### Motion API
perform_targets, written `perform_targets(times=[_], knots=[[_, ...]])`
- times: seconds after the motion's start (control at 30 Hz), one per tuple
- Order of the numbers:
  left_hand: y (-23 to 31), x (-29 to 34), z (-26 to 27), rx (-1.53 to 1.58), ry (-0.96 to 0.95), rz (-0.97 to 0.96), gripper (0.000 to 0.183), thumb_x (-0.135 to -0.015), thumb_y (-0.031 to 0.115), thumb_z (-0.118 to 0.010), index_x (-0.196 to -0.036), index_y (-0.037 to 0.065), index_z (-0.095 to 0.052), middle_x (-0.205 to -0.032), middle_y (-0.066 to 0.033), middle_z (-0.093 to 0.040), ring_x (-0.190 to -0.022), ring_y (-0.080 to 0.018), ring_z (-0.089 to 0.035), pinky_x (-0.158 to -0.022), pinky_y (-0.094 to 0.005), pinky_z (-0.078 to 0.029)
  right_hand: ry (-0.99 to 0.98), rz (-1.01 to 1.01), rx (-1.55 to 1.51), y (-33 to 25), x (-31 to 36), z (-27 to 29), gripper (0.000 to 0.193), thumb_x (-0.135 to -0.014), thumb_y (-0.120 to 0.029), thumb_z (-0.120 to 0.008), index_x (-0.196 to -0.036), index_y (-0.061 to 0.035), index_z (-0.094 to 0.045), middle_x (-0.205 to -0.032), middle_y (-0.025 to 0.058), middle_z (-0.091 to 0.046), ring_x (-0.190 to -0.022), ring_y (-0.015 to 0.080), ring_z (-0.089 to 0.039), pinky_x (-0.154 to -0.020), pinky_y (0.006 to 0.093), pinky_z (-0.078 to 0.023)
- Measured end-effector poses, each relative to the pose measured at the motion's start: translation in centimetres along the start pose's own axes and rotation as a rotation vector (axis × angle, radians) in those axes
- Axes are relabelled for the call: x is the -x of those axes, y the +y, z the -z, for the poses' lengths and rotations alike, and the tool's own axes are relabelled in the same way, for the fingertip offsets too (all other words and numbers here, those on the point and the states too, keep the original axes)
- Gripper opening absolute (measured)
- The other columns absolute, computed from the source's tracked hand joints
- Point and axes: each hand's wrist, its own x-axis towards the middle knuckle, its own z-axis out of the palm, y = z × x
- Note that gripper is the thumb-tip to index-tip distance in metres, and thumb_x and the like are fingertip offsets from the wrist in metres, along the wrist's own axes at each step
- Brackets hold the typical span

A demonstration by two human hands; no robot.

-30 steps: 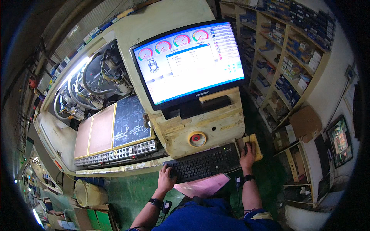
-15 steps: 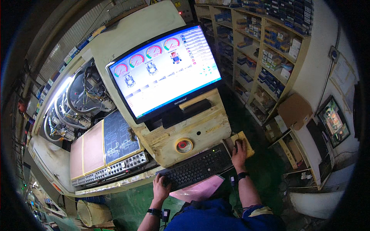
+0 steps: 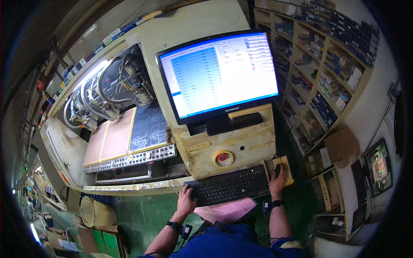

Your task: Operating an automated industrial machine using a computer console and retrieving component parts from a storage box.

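Note:
My left hand [image 3: 186, 201] rests at the left end of a black keyboard [image 3: 232, 186], fingers slightly apart over the edge keys. At the keyboard's other end, my right hand [image 3: 277, 182] is closed over a dark computer mouse [image 3: 278, 169], which is mostly hidden beneath it. The mouse sits on a yellowish board [image 3: 287, 163]. Above the keyboard stands a lit monitor [image 3: 241, 73] showing a list with a blue-highlighted block and a column of buttons. A pink sheet [image 3: 226, 210] lies under the keyboard's near edge.
A roll of yellow tape [image 3: 223, 159] lies on the machine's ledge. At left, the machine's bed carries pink panels [image 3: 116, 136] and a dark drilled panel [image 3: 148, 127] under hoses and tool heads. A bucket [image 3: 97, 212] stands on the floor. Shelves [image 3: 331, 51] line the right.
The screen has switched from round gauges and machine pictures to a blue-highlighted list. My view has shifted, so the scene sits further right. My hands stay at the keyboard and mouse.

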Motion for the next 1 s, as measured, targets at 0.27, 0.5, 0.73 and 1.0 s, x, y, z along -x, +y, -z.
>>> perform_targets(times=[0.27, 0.5, 0.73, 1.0], knots=[[0.0, -0.1, -0.1, 0.001, -0.021, -0.016, 0.063, -0.080, 0.021, -0.083, -0.136, 0.003, -0.061, -0.158, -0.0251, -0.044, -0.141, -0.0469, -0.045, -0.119, -0.0493, -0.041, 0.092, 0.066, -0.036, 1.1, 0.4, -0.5, 0.052, -0.100, -0.015, -0.066, -0.147, -0.0002, -0.049, -0.154, 0.0302, -0.047, -0.144, 0.0484, -0.044, -0.120, 0.0533, -0.038], [0.2, -0.2, -0.1, -0.005, -0.035, 0.015, 0.065, -0.082, 0.027, -0.084, -0.137, 0.003, -0.061, -0.160, -0.0266, -0.041, -0.146, -0.0459, -0.040, -0.122, -0.0491, -0.037, 0.039, 0.034, -0.029, 0.9, 0.1, -0.9, 0.044, -0.102, -0.016, -0.064, -0.143, -0.0043, -0.056, -0.158, 0.0314, -0.042, -0.149, 0.0487, -0.038, -0.121, 0.0555, -0.036], [-0.5, -0.1, -0.4, 0.051, -0.044, 0.001, 0.066, -0.081, 0.025, -0.084, -0.138, 0.001, -0.061, -0.161, -0.0266, -0.040, -0.147, -0.0446, -0.041, -0.122, -0.0480, -0.038, 0.070, 0.062, -0.039, 0.3, 0.4, 0.1, 0.044, -0.101, -0.014, -0.065, -0.144, -0.0074, -0.057, -0.160, 0.0316, -0.038, -0.149, 0.0507, -0.036, -0.123, 0.0550, -0.035], [0.4, 0.1, 0.3, 0.030, -0.050, 0.008, 0.063, -0.081, 0.020, -0.083, -0.137, 0.001, -0.061, -0.160, -0.0268, -0.042, -0.147, -0.0445, -0.041, -0.123, -0.0472, -0.038, 0.032, 0.036, -0.034, 0.8, 0.3, 0.0, 0.047, -0.101, -0.015, -0.066, -0.146, -0.0091, -0.055, -0.162, 0.0295, -0.036, -0.149, 0.0497, -0.037, -0.123, 0.0551, -0.034]])
